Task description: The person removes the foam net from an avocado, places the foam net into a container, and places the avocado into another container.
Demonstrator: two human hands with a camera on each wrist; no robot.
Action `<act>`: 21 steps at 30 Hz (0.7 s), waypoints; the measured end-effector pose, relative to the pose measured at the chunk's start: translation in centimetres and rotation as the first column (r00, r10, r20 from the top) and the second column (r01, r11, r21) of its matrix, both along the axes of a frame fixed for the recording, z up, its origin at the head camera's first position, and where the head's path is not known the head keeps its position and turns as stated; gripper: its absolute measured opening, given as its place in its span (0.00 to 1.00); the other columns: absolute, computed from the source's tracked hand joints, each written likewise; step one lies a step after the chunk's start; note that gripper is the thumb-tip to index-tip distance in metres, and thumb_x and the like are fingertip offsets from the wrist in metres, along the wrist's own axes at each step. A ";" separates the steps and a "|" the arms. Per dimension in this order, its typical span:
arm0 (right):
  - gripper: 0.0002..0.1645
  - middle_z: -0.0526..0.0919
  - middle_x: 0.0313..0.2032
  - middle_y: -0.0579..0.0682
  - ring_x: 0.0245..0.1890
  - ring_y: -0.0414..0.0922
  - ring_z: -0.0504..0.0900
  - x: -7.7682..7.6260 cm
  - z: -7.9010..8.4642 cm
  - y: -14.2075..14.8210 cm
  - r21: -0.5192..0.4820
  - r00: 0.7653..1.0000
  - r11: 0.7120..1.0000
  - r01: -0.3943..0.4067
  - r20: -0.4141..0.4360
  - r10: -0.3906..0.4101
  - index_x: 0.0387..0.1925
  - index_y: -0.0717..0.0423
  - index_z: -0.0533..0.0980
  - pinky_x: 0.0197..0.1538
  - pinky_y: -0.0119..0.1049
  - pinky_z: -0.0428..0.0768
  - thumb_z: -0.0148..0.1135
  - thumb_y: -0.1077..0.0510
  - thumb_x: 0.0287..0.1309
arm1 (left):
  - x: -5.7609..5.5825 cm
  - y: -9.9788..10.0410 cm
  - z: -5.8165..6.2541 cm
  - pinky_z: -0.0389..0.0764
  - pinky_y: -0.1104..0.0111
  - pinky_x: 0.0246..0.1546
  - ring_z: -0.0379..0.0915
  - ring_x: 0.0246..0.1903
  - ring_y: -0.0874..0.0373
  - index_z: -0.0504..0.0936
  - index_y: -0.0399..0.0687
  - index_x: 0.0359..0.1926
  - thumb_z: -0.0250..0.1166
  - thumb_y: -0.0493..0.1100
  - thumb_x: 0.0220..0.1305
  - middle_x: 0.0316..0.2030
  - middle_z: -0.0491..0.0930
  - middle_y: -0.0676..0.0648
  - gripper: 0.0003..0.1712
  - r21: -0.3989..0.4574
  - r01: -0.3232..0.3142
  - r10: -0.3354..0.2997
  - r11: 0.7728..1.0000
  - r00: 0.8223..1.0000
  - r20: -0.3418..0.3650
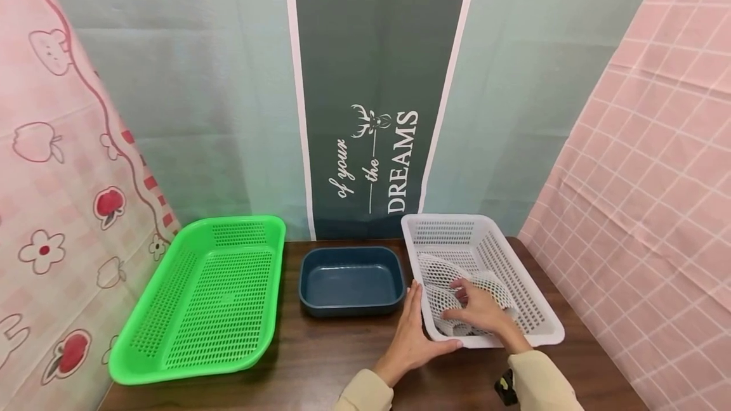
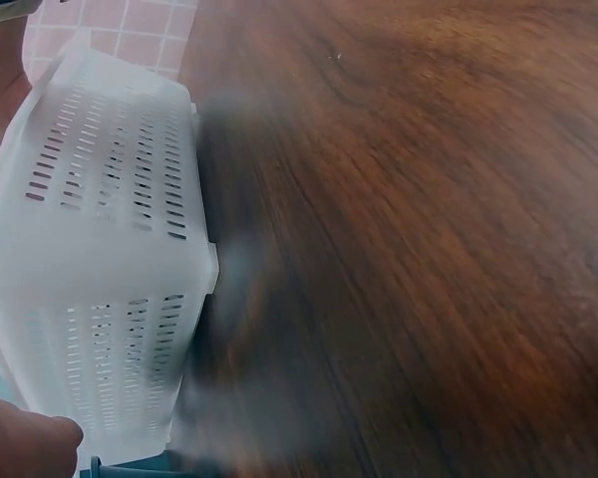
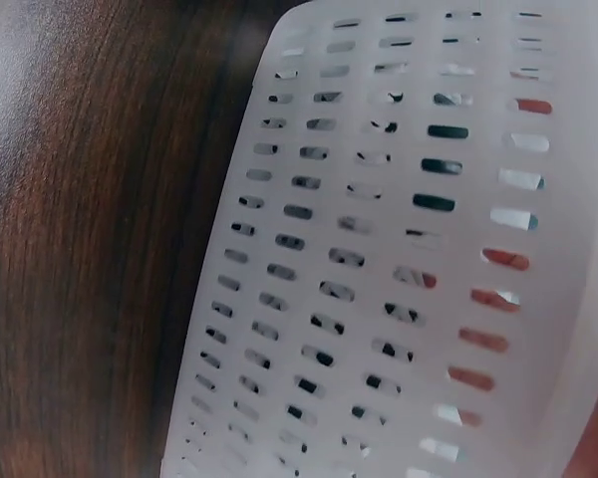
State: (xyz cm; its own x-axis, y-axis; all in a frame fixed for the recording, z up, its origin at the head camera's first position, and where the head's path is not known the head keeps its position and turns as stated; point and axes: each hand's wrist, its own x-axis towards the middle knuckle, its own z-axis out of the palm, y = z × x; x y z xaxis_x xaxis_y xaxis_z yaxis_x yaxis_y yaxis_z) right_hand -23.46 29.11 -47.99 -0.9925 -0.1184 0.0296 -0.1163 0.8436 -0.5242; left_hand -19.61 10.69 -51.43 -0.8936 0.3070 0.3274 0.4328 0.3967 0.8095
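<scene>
The head view looks forward and down from above the brown table (image 1: 325, 360), with the green basket (image 1: 225, 300) at 8 o'clock and the white basket (image 1: 516, 268) at 4 o'clock. The left wrist view lies low and sideways, near the white basket's outer walls at 9 o'clock. The right wrist view is closer, its perforated wall spanning 12 to 6 o'clock; all 3 share basket and table.

The right hand (image 1: 482, 309) kinda covers some of the mesh pieces (image 1: 441, 270) in the white basket (image 1: 545, 330). Left wrist view chops off most of the left hand (image 2: 22, 440).
</scene>
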 end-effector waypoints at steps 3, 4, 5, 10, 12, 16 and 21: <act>0.46 0.77 0.39 0.55 0.39 0.50 0.76 -0.1 -0.1 -0.2 0.003 1.000 1.000 0.002 0.009 -0.002 0.49 0.59 0.68 0.39 0.46 0.74 0.72 0.39 0.28 | -0.2 0.3 -0.1 0.57 0.55 0.56 0.37 0.64 0.49 0.41 0.46 0.68 0.66 0.70 0.35 0.67 0.39 0.47 0.67 -0.008 0.006 -0.006 1.000 1.000 -0.004; 0.47 0.77 0.40 0.55 0.39 0.50 0.76 -0.2 -0.1 -0.2 0.003 1.000 1.000 0.001 0.010 -0.002 0.49 0.59 0.67 0.39 0.46 0.74 0.72 0.39 0.28 | -0.2 0.3 -0.1 0.57 0.56 0.57 0.37 0.65 0.50 0.41 0.47 0.68 0.67 0.70 0.35 0.67 0.39 0.47 0.67 -0.011 0.008 -0.008 1.000 1.000 -0.006; 0.47 0.76 0.40 0.55 0.40 0.51 0.75 -0.2 -0.1 -0.3 0.001 1.000 1.000 0.002 0.012 -0.002 0.50 0.59 0.67 0.39 0.46 0.74 0.73 0.39 0.27 | -0.3 0.4 -0.1 0.57 0.56 0.57 0.37 0.65 0.51 0.40 0.48 0.69 0.67 0.70 0.35 0.67 0.38 0.46 0.67 -0.014 0.008 -0.008 1.000 1.000 -0.009; 0.47 0.76 0.40 0.56 0.40 0.51 0.75 -0.5 -0.2 -0.7 -0.013 1.000 1.000 -0.012 0.000 0.012 0.49 0.59 0.67 0.40 0.47 0.74 0.74 0.41 0.25 | -0.4 0.6 -0.1 0.57 0.59 0.57 0.36 0.65 0.53 0.40 0.48 0.68 0.67 0.71 0.33 0.67 0.38 0.45 0.68 -0.030 -0.003 0.002 1.000 0.999 -0.040; 0.47 0.76 0.40 0.55 0.39 0.50 0.75 -0.5 -0.4 -0.8 -0.005 1.000 1.000 -0.013 -0.009 0.013 0.48 0.59 0.68 0.39 0.46 0.74 0.75 0.42 0.24 | -0.5 0.7 -0.2 0.57 0.59 0.57 0.36 0.65 0.53 0.40 0.47 0.68 0.67 0.71 0.33 0.67 0.38 0.45 0.69 -0.036 -0.007 0.006 0.999 0.999 -0.052; 0.44 0.76 0.35 0.52 0.34 0.46 0.74 -0.7 -0.7 -1.0 0.031 0.999 0.999 -0.019 -0.028 0.019 0.46 0.58 0.69 0.37 0.43 0.73 0.74 0.44 0.23 | -0.7 0.7 -0.3 0.57 0.59 0.57 0.37 0.65 0.52 0.40 0.46 0.68 0.67 0.70 0.34 0.67 0.38 0.44 0.68 -0.039 -0.008 0.005 0.999 0.998 -0.061; 0.42 0.76 0.31 0.51 0.28 0.44 0.72 -0.5 -1.0 -1.6 0.042 0.999 0.999 -0.019 -0.026 0.020 0.44 0.60 0.69 0.32 0.41 0.71 0.74 0.48 0.22 | -0.8 0.8 -0.6 0.56 0.60 0.57 0.36 0.65 0.53 0.39 0.45 0.68 0.67 0.69 0.35 0.67 0.37 0.44 0.69 -0.043 0.005 -0.007 0.999 0.998 -0.061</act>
State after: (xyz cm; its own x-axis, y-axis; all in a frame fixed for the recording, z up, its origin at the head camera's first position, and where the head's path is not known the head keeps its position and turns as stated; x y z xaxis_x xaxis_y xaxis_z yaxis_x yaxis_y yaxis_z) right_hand -23.99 27.56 -48.96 -0.9889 -0.1398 0.0502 -0.1465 0.8619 -0.4855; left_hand -20.42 11.48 -51.98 -0.8704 0.3273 0.3677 0.4835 0.4275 0.7639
